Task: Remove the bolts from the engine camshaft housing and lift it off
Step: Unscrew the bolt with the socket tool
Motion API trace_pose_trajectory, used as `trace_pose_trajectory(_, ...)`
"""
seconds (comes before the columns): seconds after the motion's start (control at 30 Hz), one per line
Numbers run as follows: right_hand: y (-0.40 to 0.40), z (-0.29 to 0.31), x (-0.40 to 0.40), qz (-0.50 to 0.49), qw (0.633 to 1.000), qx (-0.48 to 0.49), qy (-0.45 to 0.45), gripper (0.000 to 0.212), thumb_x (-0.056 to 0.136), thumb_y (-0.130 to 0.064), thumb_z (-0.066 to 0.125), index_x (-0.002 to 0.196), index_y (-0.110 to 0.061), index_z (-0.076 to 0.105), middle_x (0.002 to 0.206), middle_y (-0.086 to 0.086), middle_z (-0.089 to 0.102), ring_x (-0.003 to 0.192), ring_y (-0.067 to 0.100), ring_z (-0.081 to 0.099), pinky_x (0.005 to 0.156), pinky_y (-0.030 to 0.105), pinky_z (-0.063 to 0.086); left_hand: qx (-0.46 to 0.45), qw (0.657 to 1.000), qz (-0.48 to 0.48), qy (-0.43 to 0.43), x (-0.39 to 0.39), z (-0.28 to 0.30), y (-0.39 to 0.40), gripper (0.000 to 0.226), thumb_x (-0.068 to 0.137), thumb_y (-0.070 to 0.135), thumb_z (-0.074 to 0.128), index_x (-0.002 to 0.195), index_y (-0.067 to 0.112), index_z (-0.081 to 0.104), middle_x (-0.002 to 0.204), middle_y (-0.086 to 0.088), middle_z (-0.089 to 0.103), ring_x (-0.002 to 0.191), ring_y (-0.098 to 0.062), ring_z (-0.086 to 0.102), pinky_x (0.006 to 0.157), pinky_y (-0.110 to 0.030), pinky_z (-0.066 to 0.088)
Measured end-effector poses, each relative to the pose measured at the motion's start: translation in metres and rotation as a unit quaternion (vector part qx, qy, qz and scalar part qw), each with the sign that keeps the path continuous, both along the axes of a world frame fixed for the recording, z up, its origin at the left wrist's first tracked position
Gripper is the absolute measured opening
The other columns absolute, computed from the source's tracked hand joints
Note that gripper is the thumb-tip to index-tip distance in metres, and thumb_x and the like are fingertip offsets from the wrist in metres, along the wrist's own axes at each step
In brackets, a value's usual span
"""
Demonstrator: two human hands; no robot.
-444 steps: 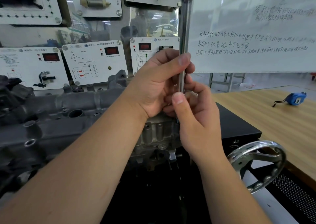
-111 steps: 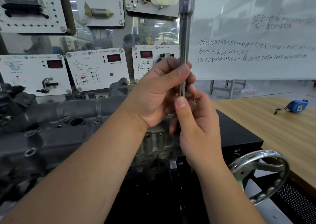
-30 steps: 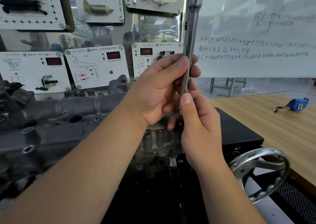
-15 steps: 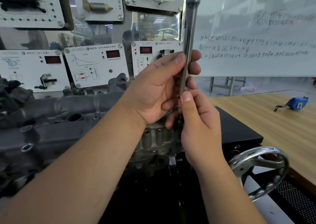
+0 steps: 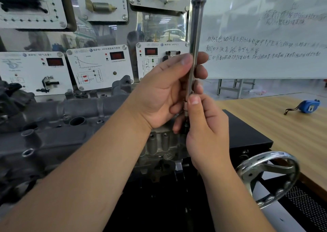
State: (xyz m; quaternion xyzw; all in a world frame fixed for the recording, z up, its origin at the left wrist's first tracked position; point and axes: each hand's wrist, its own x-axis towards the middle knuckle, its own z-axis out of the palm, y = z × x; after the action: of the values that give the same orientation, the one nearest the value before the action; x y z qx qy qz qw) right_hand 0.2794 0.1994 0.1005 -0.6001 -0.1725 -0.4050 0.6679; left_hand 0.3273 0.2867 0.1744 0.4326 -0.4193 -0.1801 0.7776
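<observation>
A long steel extension bar [image 5: 196, 37] stands nearly upright over the right end of the dark grey camshaft housing [image 5: 58, 130]. My left hand [image 5: 164, 93] grips the bar's shaft between thumb and fingers. Just below it, my right hand [image 5: 205, 129] pinches the bar's lower end, where a small socket [image 5: 186, 107] shows beside my thumb. The bolt under the socket is hidden by my fingers. The bar's thicker top end runs out of the frame.
A chrome handwheel [image 5: 269, 178] sticks out at lower right, beside a black box [image 5: 247, 134]. A wooden table [image 5: 283, 125] carries a blue tape measure [image 5: 309, 106]. Instrument panels [image 5: 100, 67] and a whiteboard [image 5: 265, 37] stand behind the engine.
Both hands keep their hold on the bar. The bar tilted slightly right a second ago and now stands a little straighter; the grip has shifted only slightly.
</observation>
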Motion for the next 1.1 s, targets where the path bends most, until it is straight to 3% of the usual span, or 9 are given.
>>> trace_pose_trajectory(0.07,0.0004,-0.0001,-0.0007,0.015,1.000,0.007,0.000,0.024,0.101,-0.032,0.050,0.096,-0.013,0.063,0.075,0.002,0.068,0.051,0.015,0.056,0.054,0.025,0.048,-0.005,1.000,0.011,0.003,0.0000,-0.0003,-0.0008,0.023,0.096,0.022,0.048,0.095,0.016,0.070,0.077,0.003,0.068,0.063,-0.009,0.065,0.036,-0.021,0.024)
trace_pose_trajectory(0.13,0.0016,0.0008,-0.0008,0.024,0.999,0.017,-0.011,0.022,0.094,-0.036,0.058,0.106,-0.018,0.063,0.075,-0.001,0.067,0.051,0.012,0.056,0.053,0.024,0.048,-0.012,0.999,0.031,0.011,0.0003,-0.0008,-0.0014,0.014,0.091,0.019,0.055,0.088,0.016,0.068,0.074,0.002,0.068,0.061,-0.011,0.063,0.045,-0.022,0.041)
trace_pose_trajectory(0.27,-0.0002,-0.0001,0.0015,0.020,0.999,0.032,-0.028,0.004,0.094,-0.021,0.064,0.097,-0.023,0.064,0.075,-0.006,0.064,0.049,0.013,0.057,0.049,0.028,0.049,-0.018,0.999,0.043,0.008,0.0022,-0.0020,-0.0020,0.004,0.088,0.016,0.058,0.090,0.013,0.057,0.071,0.001,0.067,0.061,-0.012,0.062,0.058,-0.023,0.054)
trace_pose_trajectory(0.5,-0.0037,-0.0007,0.0034,0.013,1.000,-0.008,-0.011,0.024,0.098,-0.036,0.051,0.085,-0.024,0.068,0.075,0.007,0.070,0.053,0.018,0.060,0.055,0.031,0.050,0.017,1.000,-0.006,-0.002,0.0004,0.0003,0.0004,0.032,0.099,0.036,0.039,0.106,0.016,0.063,0.078,0.006,0.070,0.066,-0.007,0.066,0.037,-0.017,0.024)
trace_pose_trajectory(0.67,-0.0042,-0.0013,0.0030,0.027,1.000,0.002,-0.011,0.023,0.096,-0.037,0.055,0.100,-0.019,0.069,0.077,0.009,0.070,0.052,0.016,0.060,0.054,0.029,0.051,0.007,1.000,0.011,-0.004,0.0008,-0.0005,-0.0004,0.026,0.096,0.027,0.046,0.094,0.016,0.069,0.075,0.004,0.067,0.064,-0.009,0.063,0.048,-0.025,0.024)
trace_pose_trajectory(0.8,-0.0030,-0.0021,0.0041,0.029,0.999,0.015,-0.011,0.015,0.089,-0.034,0.065,0.100,-0.024,0.068,0.073,-0.003,0.067,0.052,0.013,0.060,0.054,0.028,0.051,-0.022,0.999,0.034,0.012,0.0029,-0.0022,-0.0019,0.012,0.091,0.020,0.056,0.086,0.015,0.065,0.072,0.002,0.067,0.062,-0.013,0.061,0.061,-0.026,0.048)
trace_pose_trajectory(0.9,-0.0040,-0.0019,0.0033,0.034,0.999,0.008,-0.004,0.018,0.093,-0.034,0.060,0.097,-0.021,0.070,0.074,0.004,0.069,0.055,0.016,0.061,0.057,0.030,0.050,-0.015,0.999,0.047,-0.004,0.0034,-0.0018,-0.0015,0.011,0.093,0.025,0.063,0.089,0.016,0.059,0.075,0.003,0.067,0.063,-0.011,0.063,0.052,-0.024,0.036)
trace_pose_trajectory(1.0,-0.0036,-0.0010,0.0031,0.042,0.999,0.000,-0.007,0.025,0.101,-0.027,0.051,0.093,-0.011,0.069,0.081,0.004,0.072,0.056,0.016,0.060,0.057,0.027,0.050,-0.008,1.000,0.019,0.004,0.0020,0.0000,-0.0005,0.024,0.098,0.037,0.048,0.098,0.017,0.061,0.080,0.005,0.069,0.066,-0.007,0.065,0.042,-0.022,0.018)
trace_pose_trajectory(1.1,-0.0034,-0.0007,0.0025,0.044,0.999,0.006,-0.005,0.027,0.102,-0.029,0.050,0.091,-0.011,0.067,0.080,0.004,0.072,0.055,0.017,0.060,0.056,0.025,0.050,-0.005,1.000,0.008,0.003,0.0000,0.0006,-0.0001,0.025,0.099,0.029,0.042,0.106,0.016,0.062,0.082,0.005,0.070,0.067,-0.007,0.066,0.036,-0.019,0.021)
